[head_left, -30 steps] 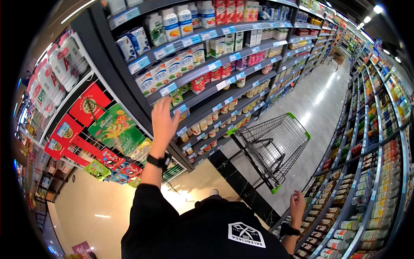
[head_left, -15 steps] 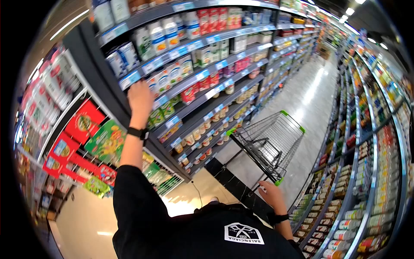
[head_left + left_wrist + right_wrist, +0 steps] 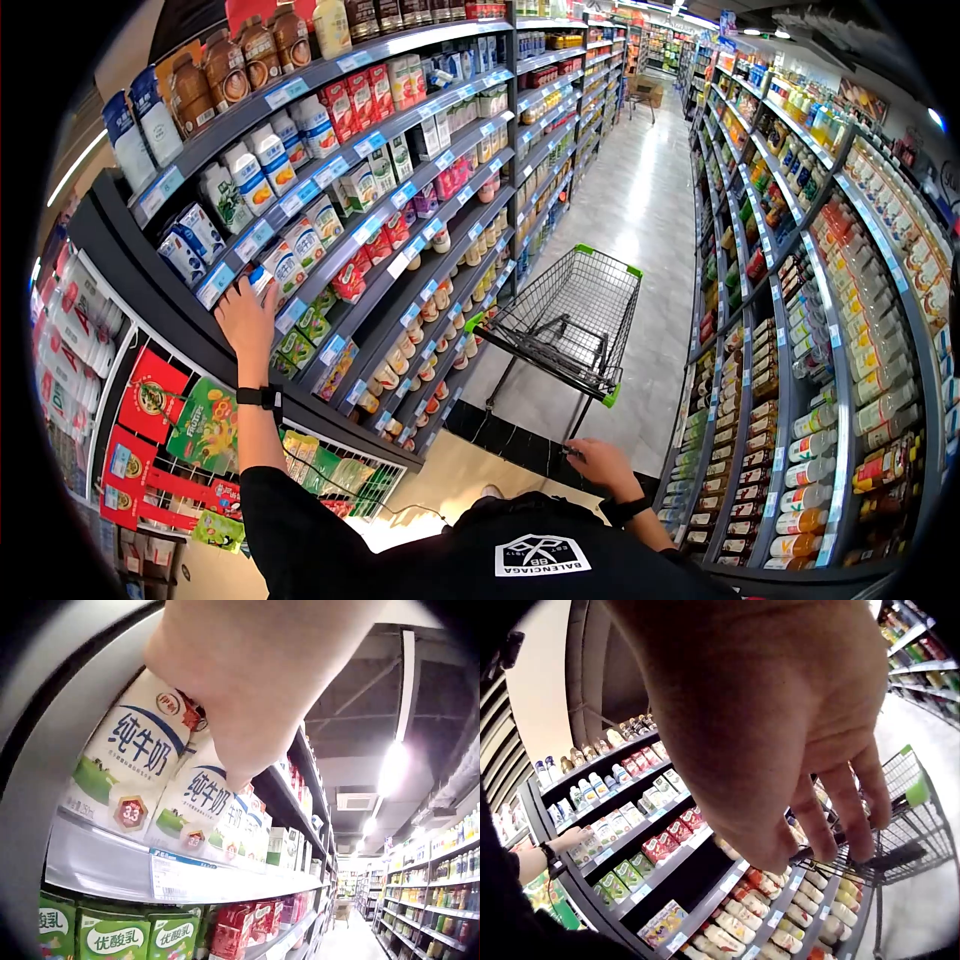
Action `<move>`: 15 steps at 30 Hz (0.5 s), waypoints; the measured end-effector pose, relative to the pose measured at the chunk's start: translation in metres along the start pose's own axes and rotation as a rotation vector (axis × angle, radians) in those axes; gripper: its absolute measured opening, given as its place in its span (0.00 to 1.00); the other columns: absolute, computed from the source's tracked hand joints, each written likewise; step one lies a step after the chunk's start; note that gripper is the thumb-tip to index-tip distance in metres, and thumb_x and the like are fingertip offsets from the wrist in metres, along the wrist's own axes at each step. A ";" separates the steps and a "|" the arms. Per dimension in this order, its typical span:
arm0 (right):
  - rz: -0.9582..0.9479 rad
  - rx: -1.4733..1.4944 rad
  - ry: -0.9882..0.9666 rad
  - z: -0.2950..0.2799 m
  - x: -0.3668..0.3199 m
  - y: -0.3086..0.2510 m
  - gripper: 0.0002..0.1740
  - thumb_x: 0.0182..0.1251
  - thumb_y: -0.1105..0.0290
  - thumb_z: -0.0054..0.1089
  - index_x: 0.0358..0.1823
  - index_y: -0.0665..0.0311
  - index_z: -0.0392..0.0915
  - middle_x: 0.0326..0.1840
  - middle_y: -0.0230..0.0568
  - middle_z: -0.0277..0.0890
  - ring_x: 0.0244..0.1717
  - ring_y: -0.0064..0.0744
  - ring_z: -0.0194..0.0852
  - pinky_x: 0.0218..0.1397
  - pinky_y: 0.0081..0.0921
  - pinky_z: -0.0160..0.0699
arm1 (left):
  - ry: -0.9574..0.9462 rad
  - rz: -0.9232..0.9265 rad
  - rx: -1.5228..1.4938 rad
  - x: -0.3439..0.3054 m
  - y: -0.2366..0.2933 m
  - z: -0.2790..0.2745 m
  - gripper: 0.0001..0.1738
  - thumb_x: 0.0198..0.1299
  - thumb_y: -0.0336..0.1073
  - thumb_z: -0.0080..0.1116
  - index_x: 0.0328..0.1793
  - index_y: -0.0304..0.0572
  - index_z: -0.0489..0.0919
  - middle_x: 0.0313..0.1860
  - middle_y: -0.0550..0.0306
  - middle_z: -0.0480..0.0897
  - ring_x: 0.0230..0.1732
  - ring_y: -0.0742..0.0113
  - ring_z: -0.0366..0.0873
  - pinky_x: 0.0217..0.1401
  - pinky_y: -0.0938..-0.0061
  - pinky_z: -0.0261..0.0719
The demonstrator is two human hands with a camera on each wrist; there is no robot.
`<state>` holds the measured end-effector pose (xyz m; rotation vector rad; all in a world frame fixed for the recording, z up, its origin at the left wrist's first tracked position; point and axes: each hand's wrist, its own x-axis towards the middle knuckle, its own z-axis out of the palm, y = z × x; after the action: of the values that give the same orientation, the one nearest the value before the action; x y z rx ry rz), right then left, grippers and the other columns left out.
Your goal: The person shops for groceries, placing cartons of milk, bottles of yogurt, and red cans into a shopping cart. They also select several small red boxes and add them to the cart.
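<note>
Covering the tops of the white milk cartons, the left hand had its fingertips out of sight, so couldn't tell if its fingers were apart, together or clamped on one. Cartons stood in a row on the shelf behind the price label, with green cartons and red packs one level down. Right hand hung with fingers relaxed, slightly apart, near the shopping cart, which stood on the aisle floor.
</note>
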<state>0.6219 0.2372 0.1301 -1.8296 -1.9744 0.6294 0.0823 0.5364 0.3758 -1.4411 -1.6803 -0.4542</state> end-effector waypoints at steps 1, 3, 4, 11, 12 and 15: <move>0.003 0.000 0.004 0.002 -0.001 0.003 0.16 0.71 0.60 0.63 0.56 0.56 0.80 0.46 0.44 0.85 0.47 0.53 0.85 0.46 0.48 0.83 | 0.024 0.027 -0.004 0.000 -0.001 -0.001 0.32 0.69 0.65 0.59 0.59 0.42 0.80 0.50 0.47 0.84 0.50 0.47 0.82 0.52 0.56 0.76; -0.037 0.018 0.011 0.007 -0.001 0.010 0.16 0.71 0.61 0.62 0.56 0.57 0.80 0.46 0.47 0.84 0.48 0.55 0.84 0.48 0.48 0.83 | 0.050 0.055 -0.010 0.002 -0.004 -0.003 0.32 0.69 0.64 0.59 0.60 0.43 0.80 0.50 0.47 0.84 0.49 0.47 0.82 0.52 0.56 0.76; -0.034 0.019 0.013 0.008 -0.001 0.012 0.16 0.71 0.61 0.62 0.56 0.57 0.80 0.46 0.47 0.84 0.48 0.55 0.84 0.48 0.48 0.83 | 0.005 0.064 -0.031 0.004 -0.007 -0.004 0.33 0.68 0.64 0.59 0.60 0.43 0.80 0.50 0.48 0.84 0.49 0.47 0.82 0.51 0.56 0.77; -0.042 0.028 -0.013 0.013 0.001 0.014 0.17 0.72 0.60 0.61 0.57 0.59 0.81 0.48 0.49 0.85 0.50 0.56 0.83 0.52 0.47 0.83 | -0.098 0.142 -0.106 0.009 -0.019 0.004 0.34 0.68 0.64 0.60 0.62 0.40 0.79 0.46 0.49 0.85 0.42 0.48 0.86 0.42 0.56 0.85; -0.022 0.024 -0.019 0.011 0.002 0.010 0.18 0.71 0.60 0.62 0.57 0.59 0.82 0.49 0.49 0.86 0.51 0.55 0.84 0.53 0.45 0.83 | -0.099 0.138 -0.104 0.010 -0.019 0.002 0.34 0.68 0.64 0.60 0.62 0.40 0.79 0.46 0.49 0.85 0.42 0.48 0.86 0.42 0.56 0.85; 0.000 0.021 -0.054 0.006 0.004 -0.002 0.19 0.71 0.60 0.63 0.59 0.59 0.82 0.50 0.49 0.86 0.52 0.54 0.84 0.53 0.45 0.83 | -0.088 0.154 -0.097 0.010 -0.018 -0.001 0.32 0.70 0.64 0.59 0.57 0.39 0.80 0.40 0.48 0.85 0.39 0.46 0.85 0.40 0.56 0.83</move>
<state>0.6166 0.2402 0.1262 -1.8186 -1.9944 0.7044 0.0658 0.5368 0.3887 -1.6692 -1.6199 -0.3961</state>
